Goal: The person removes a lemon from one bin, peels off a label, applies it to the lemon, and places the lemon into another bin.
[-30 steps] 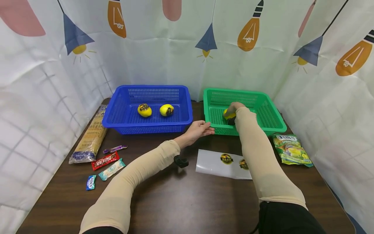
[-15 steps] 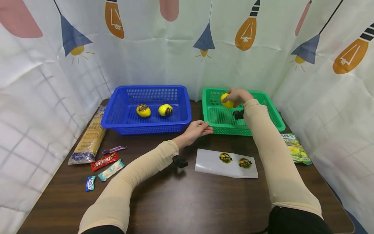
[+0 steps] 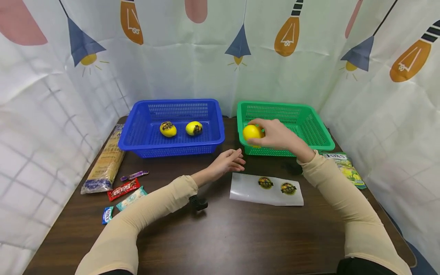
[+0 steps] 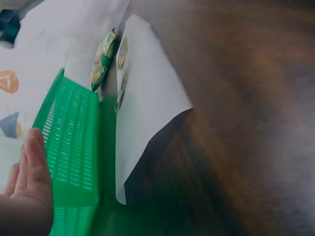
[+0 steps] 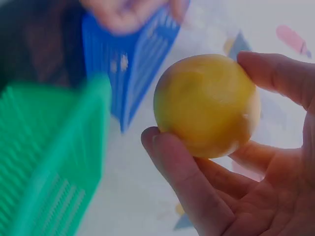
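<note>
Right hand (image 3: 280, 137) grips yellow lemon (image 3: 252, 132) above near-left corner of green basket (image 3: 321, 138). Left hand (image 3: 227, 163) relaxed, fingers loose, holding nothing, over bench (image 3: 220, 236) beside sticker sheet (image 3: 247, 189).

Staged recording booth, dark wooden table (image 3: 220, 236), walled by lightbulb-print curtains (image 3: 192, 57), sorting baskets (image 3: 172, 143) set out

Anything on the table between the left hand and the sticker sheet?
Nothing: the head view shows bare table between the left hand and the sticker sheet.
</note>
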Tool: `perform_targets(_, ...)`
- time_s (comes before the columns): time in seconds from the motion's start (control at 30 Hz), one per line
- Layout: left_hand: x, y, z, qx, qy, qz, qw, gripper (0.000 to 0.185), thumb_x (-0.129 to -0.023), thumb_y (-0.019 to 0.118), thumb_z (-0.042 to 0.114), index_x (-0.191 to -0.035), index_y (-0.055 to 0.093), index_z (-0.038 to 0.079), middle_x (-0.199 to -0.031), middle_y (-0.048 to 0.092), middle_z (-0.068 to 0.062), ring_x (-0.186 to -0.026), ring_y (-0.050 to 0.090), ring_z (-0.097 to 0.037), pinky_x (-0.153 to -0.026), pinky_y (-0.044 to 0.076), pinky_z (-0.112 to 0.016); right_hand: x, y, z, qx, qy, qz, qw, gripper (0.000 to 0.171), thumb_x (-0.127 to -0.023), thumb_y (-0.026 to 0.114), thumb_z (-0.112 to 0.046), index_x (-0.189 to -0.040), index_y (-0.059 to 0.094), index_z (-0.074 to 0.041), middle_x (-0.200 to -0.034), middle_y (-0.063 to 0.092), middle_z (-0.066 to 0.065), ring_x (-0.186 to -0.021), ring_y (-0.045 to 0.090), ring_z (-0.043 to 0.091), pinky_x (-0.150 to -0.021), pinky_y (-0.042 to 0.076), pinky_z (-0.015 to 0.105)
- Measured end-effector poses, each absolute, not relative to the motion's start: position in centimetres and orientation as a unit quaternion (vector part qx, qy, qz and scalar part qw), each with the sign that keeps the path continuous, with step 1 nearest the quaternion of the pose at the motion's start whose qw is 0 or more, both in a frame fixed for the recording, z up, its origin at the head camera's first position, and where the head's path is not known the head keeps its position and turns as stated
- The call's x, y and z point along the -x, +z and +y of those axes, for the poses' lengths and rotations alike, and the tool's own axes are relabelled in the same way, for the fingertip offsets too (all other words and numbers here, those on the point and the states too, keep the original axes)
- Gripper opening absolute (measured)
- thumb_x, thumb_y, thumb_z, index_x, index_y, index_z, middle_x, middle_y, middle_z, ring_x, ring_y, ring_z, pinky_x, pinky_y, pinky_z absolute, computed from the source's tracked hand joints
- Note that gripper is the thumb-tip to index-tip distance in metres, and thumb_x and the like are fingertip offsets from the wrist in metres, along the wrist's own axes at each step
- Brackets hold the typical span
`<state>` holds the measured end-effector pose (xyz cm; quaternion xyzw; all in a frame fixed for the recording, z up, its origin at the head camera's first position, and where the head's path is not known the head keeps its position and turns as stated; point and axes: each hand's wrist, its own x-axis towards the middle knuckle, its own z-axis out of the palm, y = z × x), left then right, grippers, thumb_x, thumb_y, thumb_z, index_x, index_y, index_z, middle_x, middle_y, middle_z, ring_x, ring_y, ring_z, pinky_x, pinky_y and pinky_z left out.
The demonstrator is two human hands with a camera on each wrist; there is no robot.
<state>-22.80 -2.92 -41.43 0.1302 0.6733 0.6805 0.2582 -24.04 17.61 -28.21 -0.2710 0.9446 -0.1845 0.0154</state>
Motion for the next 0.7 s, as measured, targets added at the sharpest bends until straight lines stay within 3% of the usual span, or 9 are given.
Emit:
perform_targets(0.13,21.6,-41.2,-3.6,-0.157,0.691,0.654,0.264,0.052,-0.108,0.034,0.039,-0.139,0.04,-0.001,-0.141,0.051,-0.032,-0.095,0.072,-0.017,-0.097,0.058,-0.036,21.1,-31.3,16.8,0.275,-0.209,0.938,0.007,0.054,-0.086,0.073,-0.036,-0.131,0.059,-0.009,-0.092,0.069,0.007,-0.068,0.058,0.015,-0.06,0.049,0.024)
perform_targets(0.37,20.7,-42.8,-4.2,-0.167,0.695,0.643,0.276,0.042,-0.107,0.042,0.026,-0.138,0.04,0.0,-0.122,0.062,-0.018,-0.094,0.069,-0.011,-0.101,0.056,-0.043,18.9,-37.1,15.5,0.261,-0.244,0.934,-0.027,0.055,-0.084,0.076,-0.042,-0.126,0.062,-0.008,-0.097,0.072,0.005,-0.067,0.057,0.012,-0.057,0.047,0.02)
perform_targets(0.47,20.5,-43.3,-4.2,-0.165,0.687,0.649,0.282,0.042,-0.106,0.044,0.026,-0.137,0.042,-0.002,-0.119,0.06,-0.013,-0.093,0.067,-0.009,-0.1,0.057,-0.041,18.5,-38.4,15.5,0.249,-0.259,0.933,-0.005,0.06,-0.085,0.075,-0.048,-0.128,0.061,-0.01,-0.099,0.072,0.005,-0.071,0.057,0.012,-0.059,0.048,0.02)
perform_targets(0.57,20.5,-43.5,-4.2,-0.159,0.683,0.654,0.283,0.046,-0.106,0.044,0.028,-0.138,0.041,-0.004,-0.122,0.058,-0.015,-0.095,0.066,-0.011,-0.097,0.059,-0.04,18.6,-38.9,16.5,0.224,-0.27,0.936,0.036,0.06,-0.087,0.071,-0.052,-0.131,0.06,-0.012,-0.105,0.074,0.004,-0.079,0.064,0.015,-0.066,0.054,0.025)
perform_targets(0.7,20.7,-43.6,-4.4,-0.127,0.692,0.655,0.274,0.049,-0.105,0.046,0.03,-0.139,0.042,-0.005,-0.124,0.058,-0.02,-0.094,0.067,-0.015,-0.094,0.06,-0.039,19.5,-39.3,18.6,0.186,-0.247,0.948,0.072,0.058,-0.096,0.054,-0.059,-0.132,0.062,-0.013,-0.116,0.074,0.007,-0.096,0.071,0.021,-0.08,0.06,0.039)
